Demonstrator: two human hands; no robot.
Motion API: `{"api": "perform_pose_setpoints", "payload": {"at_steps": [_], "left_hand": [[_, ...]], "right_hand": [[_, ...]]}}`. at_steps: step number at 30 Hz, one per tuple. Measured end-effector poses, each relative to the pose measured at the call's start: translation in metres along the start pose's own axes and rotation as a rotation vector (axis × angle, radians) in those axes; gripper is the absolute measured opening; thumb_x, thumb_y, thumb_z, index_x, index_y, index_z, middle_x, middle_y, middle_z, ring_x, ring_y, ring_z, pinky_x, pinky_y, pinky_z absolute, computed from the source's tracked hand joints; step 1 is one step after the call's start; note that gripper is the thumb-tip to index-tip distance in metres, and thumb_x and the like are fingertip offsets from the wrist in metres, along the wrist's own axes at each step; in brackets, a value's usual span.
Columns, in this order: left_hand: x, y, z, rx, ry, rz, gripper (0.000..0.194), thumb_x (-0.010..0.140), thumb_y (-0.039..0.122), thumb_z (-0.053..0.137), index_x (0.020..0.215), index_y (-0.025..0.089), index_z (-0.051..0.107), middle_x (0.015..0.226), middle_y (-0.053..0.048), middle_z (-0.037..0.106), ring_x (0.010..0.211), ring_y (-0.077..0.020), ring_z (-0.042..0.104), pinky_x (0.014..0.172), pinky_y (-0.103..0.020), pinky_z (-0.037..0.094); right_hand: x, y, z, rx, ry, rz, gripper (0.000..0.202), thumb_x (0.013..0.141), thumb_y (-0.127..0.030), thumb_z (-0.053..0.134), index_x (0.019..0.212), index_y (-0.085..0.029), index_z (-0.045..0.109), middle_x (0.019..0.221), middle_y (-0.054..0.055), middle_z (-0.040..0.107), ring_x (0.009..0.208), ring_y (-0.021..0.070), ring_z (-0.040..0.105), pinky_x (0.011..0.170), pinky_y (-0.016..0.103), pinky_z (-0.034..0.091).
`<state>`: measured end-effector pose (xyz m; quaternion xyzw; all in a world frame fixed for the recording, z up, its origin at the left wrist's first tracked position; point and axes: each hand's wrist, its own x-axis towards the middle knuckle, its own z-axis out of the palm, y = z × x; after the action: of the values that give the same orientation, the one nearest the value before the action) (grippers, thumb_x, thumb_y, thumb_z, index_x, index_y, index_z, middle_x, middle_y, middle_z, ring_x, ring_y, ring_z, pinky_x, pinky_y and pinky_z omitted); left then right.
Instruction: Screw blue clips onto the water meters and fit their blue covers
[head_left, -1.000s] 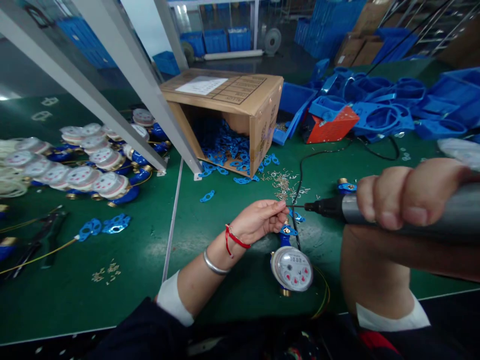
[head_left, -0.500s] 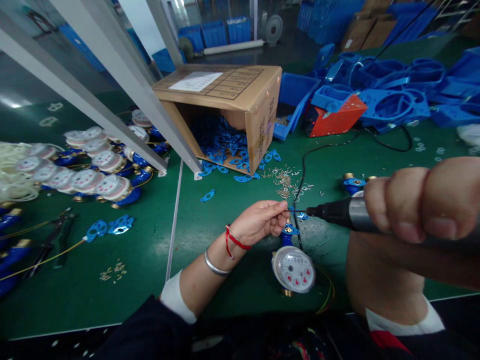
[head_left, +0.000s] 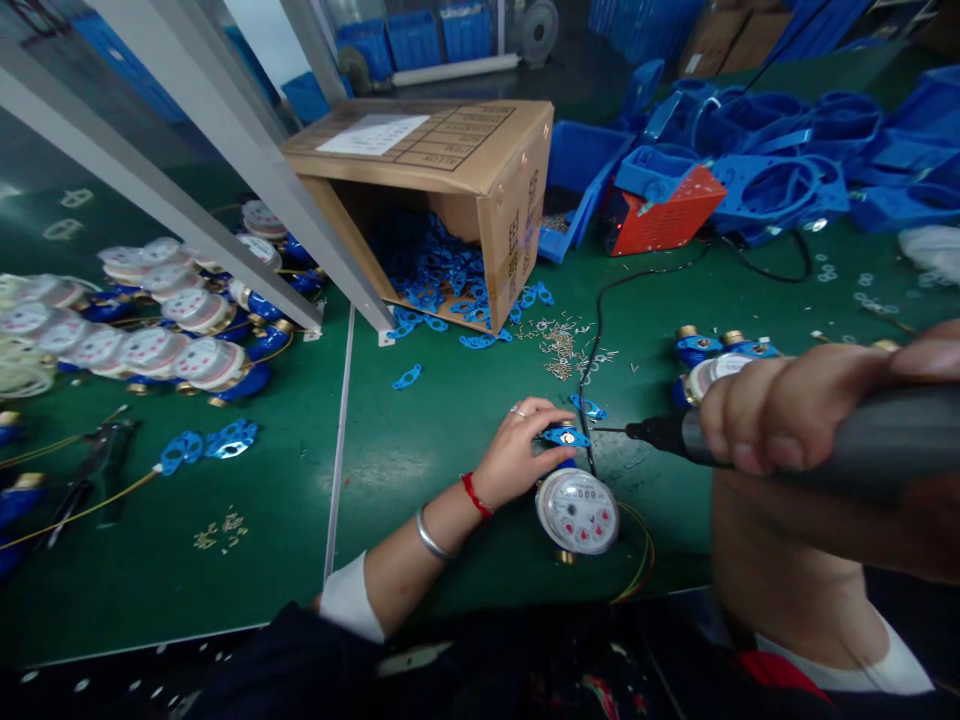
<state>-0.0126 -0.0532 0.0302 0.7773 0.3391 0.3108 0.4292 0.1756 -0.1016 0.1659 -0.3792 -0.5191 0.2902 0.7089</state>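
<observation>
My left hand (head_left: pixel 525 445) has its thumb and fingers around the upper end of a water meter (head_left: pixel 577 512), at the blue flange (head_left: pixel 564 437) on its neck. The meter lies dial up, with thin coloured wires beside it. In my right hand (head_left: pixel 780 405) is an electric screwdriver (head_left: pixel 847 430) with a black nose, held sideways. Its thin bit points left, its tip just right of the flange; whether it touches I cannot tell. A loose blue flange plate (head_left: pixel 589 408) lies just beyond the meter, by the black cable (head_left: pixel 598 330).
An open cardboard box (head_left: pixel 420 150) on its side spills blue plates. Small screws (head_left: pixel 559 350) lie in a heap before it. Finished-looking meters (head_left: pixel 202 360) stand left, near grey posts (head_left: pixel 217 120) and pliers (head_left: pixel 105 460). An orange-red unit (head_left: pixel 667 210) sits behind; another meter (head_left: pixel 716 370) is right.
My left hand has left the screwdriver's bit and now grips the meter's upper end. The screwdriver has drawn slightly right in my right hand. The whole view has shifted a little.
</observation>
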Motion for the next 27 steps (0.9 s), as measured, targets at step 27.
{"api": "perform_pose_setpoints", "payload": {"at_steps": [27], "left_hand": [[-0.002,-0.01,0.019,0.026,0.039,0.072,0.017,0.081,0.022,0.064,0.098,0.018,0.059,0.099,-0.006,0.056,0.099,-0.0178,0.054,0.089,-0.034,0.045]], "right_hand": [[-0.013,0.04,0.032,0.235,-0.22,0.007,0.027,0.068,-0.03,0.071,0.09,-0.022,0.057,0.055,-0.003,0.054,0.043,0.0132,0.051,0.038,0.028,0.042]]}}
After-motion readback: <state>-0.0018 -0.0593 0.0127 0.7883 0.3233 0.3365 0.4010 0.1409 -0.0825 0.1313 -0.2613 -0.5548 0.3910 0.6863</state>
